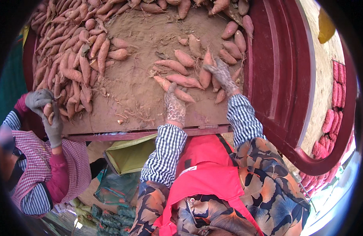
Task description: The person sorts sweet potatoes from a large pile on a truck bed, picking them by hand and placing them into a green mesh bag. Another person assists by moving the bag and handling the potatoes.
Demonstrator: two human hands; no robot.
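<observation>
Both of my hands wear dusty patterned gloves over the soil-covered truck bed (131, 85). My left hand (174, 106) has its fingers across a long sweet potato (162, 82) lying near the bed's front edge. To its right, my right hand (222, 74) grips the side of a thick, upward-pointing sweet potato (206, 70); its far fingers are partly hidden. Between the hands lies another sweet potato (185, 80), and several more sit just beyond, among them a plump one (184, 58). Thin roots and dirt cling to them.
A large sweet potato heap (60, 53) fills the bed's left side. The dark red side panel (281, 67) bounds the right. At left, a co-worker's gloved hands (45, 106) hold small sweet potatoes. An olive open bag (129, 155) hangs below the edge; filled red mesh sacks (331, 121) stand outside.
</observation>
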